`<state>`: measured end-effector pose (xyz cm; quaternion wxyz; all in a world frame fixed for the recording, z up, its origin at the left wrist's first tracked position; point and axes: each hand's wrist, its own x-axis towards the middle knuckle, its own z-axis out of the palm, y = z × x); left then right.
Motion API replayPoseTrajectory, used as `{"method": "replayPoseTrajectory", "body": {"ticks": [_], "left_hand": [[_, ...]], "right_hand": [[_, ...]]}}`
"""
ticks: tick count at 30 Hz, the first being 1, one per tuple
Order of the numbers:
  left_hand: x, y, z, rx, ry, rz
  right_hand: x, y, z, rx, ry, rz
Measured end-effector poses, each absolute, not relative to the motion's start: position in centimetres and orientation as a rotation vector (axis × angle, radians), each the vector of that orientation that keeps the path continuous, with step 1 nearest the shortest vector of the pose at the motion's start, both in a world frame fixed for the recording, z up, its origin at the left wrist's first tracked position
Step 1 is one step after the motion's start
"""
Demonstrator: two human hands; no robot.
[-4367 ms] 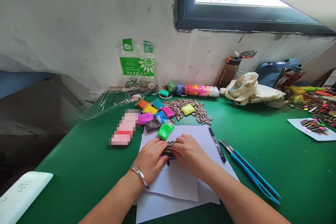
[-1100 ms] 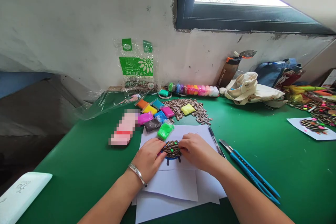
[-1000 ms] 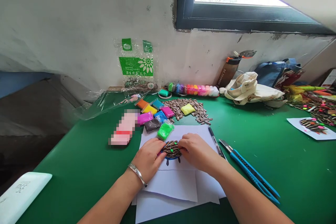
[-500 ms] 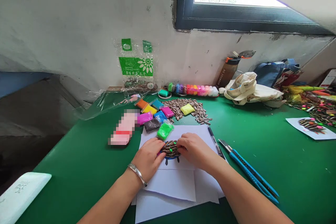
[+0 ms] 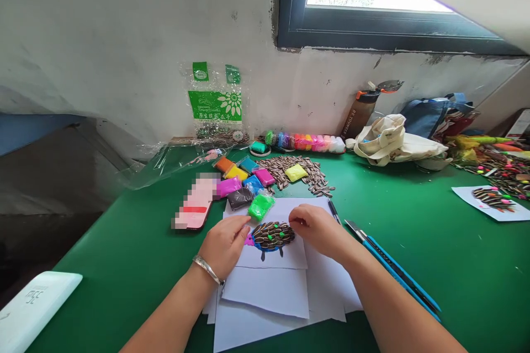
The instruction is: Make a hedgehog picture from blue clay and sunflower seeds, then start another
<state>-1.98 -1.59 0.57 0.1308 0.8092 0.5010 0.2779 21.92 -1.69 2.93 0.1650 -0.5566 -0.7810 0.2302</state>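
Note:
A hedgehog picture lies on white paper in front of me. Its back is covered in striped sunflower seeds with small green clay dots, the head is pink, a blue edge runs below, and two seeds form legs. My left hand, wearing a silver bracelet, hovers beside the pink head with fingers stretched and thumb apart. At the hedgehog's right end is my right hand, its fingers curled together; anything between the fingertips is hidden. A green clay packet lies just above the picture.
Several coloured clay packets, a phone and a seed pile lie beyond the paper. To the right are a pen, a blue cutter and another seed picture. A white device sits at left.
My left hand has drawn back left off the picture, uncovering the pink head. My right hand has shifted slightly right and up, so more of the seed back shows.

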Motion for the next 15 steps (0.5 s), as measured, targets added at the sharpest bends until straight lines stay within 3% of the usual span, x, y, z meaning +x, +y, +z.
{"method": "replayPoseTrajectory", "body": {"ticks": [15], "left_hand": [[-1.6, -1.8, 1.5, 2.089, 1.641, 0.791]], "right_hand": [[22.4, -1.3, 1.1, -1.917, -2.199, 0.263]]}}
